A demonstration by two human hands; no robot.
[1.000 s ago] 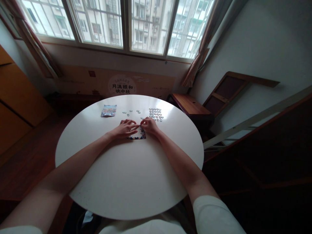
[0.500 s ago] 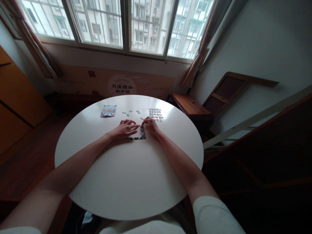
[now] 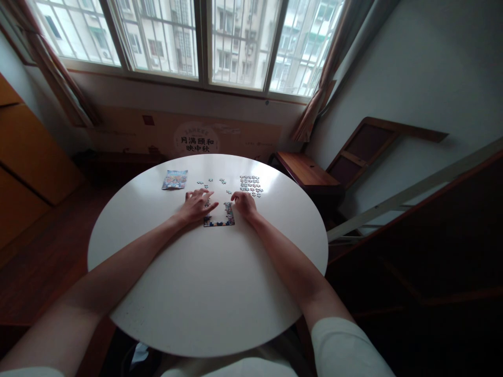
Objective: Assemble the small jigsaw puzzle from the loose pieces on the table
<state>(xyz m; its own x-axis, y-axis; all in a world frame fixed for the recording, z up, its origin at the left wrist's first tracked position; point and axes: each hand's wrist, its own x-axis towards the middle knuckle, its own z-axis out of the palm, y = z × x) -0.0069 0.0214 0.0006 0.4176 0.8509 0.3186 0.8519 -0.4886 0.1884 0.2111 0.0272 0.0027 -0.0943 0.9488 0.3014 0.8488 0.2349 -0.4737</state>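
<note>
So the half-built puzzle point(image 3: 228, 215) sits a bit past the middle of the white round desk point(image 3: 204, 293). So far it's just an L: a strip along the near edge and a column up the 3 o'clock side. My left grip point(image 3: 196, 204) lies at its 10 o'clock, fingers spread and flat on the desk with nothing in it, probably just keeping the open corner steady. My right grip point(image 3: 244, 203) is at the puzzle's 2 o'clock, fingers curled with the tips down. I can't tell if there's a piece under there. The big pile of loose pieces point(image 3: 251, 185) is just past that grip at 1 o'clock, so easy reach I guess. A few stray pieces point(image 3: 212, 181) sit at 12, and the colourful picture card point(image 3: 175, 179) is off at 10 o'clock, out of the way but readable.
</note>
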